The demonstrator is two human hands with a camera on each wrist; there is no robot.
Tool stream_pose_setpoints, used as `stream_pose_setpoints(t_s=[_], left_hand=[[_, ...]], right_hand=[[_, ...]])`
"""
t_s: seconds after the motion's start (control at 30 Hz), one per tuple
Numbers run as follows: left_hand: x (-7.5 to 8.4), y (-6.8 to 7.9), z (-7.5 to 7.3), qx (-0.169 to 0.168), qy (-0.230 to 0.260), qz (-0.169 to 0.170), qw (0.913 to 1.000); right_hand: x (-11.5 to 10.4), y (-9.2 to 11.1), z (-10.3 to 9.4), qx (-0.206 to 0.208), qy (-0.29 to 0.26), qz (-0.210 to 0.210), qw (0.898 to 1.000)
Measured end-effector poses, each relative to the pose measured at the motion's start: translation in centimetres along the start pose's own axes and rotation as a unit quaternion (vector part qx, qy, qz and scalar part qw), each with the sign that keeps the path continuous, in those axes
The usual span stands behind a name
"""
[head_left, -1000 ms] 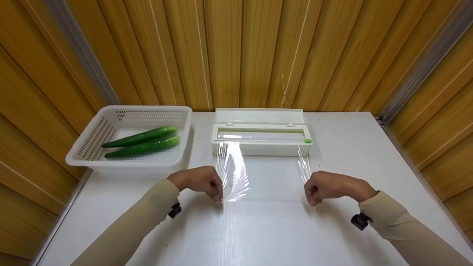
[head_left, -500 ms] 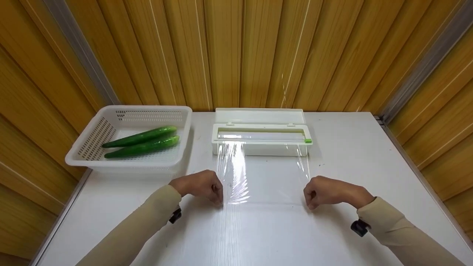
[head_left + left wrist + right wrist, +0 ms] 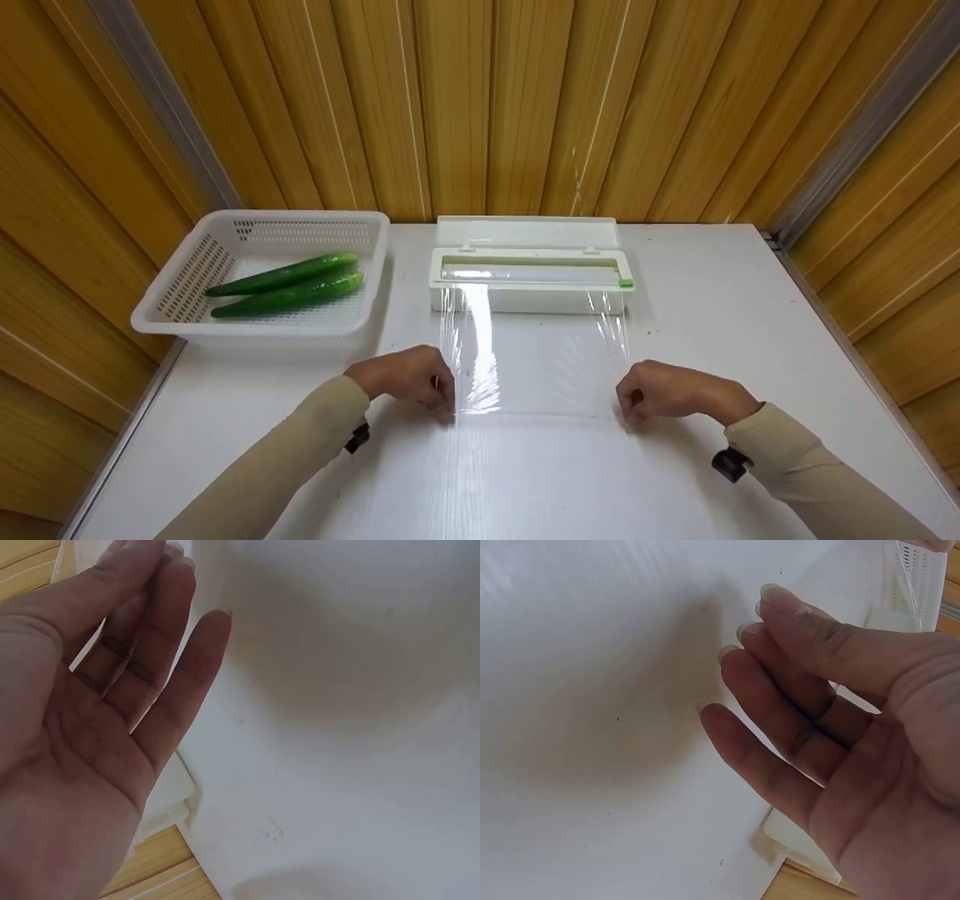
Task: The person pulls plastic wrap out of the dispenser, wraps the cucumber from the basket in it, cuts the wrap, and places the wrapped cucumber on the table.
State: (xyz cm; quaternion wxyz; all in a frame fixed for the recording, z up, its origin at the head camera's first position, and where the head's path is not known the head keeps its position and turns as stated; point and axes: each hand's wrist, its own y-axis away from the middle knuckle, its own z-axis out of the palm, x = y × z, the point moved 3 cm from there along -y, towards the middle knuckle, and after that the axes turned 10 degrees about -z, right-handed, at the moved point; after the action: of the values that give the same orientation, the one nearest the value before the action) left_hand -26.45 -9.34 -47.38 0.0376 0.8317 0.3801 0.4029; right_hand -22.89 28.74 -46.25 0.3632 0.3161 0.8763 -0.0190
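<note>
A clear sheet of cling film (image 3: 532,367) stretches from the roll inside a white dispenser box (image 3: 529,301) toward me. My left hand (image 3: 409,377) pinches the sheet's near left corner between thumb and fingertips. At the near right corner, my right hand (image 3: 667,390) pinches it the same way. The near edge of the film runs nearly straight between the two hands, low over the white table. In the left wrist view the thumb of my left hand (image 3: 97,690) meets the fingers at the top edge. The right wrist view shows my right hand (image 3: 832,712) with thumb against index finger.
The dispenser's lid (image 3: 525,232) stands raised at the back, and a green slider (image 3: 625,283) sits at its right end. To the left, a white perforated basket (image 3: 259,330) holds two cucumbers (image 3: 289,294). Wood-look panels (image 3: 450,112) wall in the white table (image 3: 525,487).
Both hands have drawn the film slightly toward me, the right hand a little more. The film's near edge sits lower in view. Both pinches are kept.
</note>
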Motion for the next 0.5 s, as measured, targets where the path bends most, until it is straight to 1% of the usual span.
stream_pose_setpoints(t_s=[0.1, 0.23, 0.33, 0.5], left_hand=[[0.4, 0.3, -0.4, -0.009, 0.012, -0.004, 0.9999], [0.9, 0.6, -0.8, -0.024, 0.024, -0.005, 0.9994], [1.1, 0.7, -0.7, -0.035, 0.03, -0.006, 0.9989], [1.2, 0.8, -0.5, -0.042, 0.033, -0.006, 0.9986]], right_hand=[[-0.3, 0.1, -0.3, -0.013, -0.012, 0.018, 1.0], [-0.9, 0.1, -0.6, -0.029, -0.015, 0.029, 0.999], [-1.2, 0.1, -0.7, -0.037, -0.014, 0.033, 0.999], [-1.4, 0.3, -0.5, -0.04, -0.008, 0.043, 0.998]])
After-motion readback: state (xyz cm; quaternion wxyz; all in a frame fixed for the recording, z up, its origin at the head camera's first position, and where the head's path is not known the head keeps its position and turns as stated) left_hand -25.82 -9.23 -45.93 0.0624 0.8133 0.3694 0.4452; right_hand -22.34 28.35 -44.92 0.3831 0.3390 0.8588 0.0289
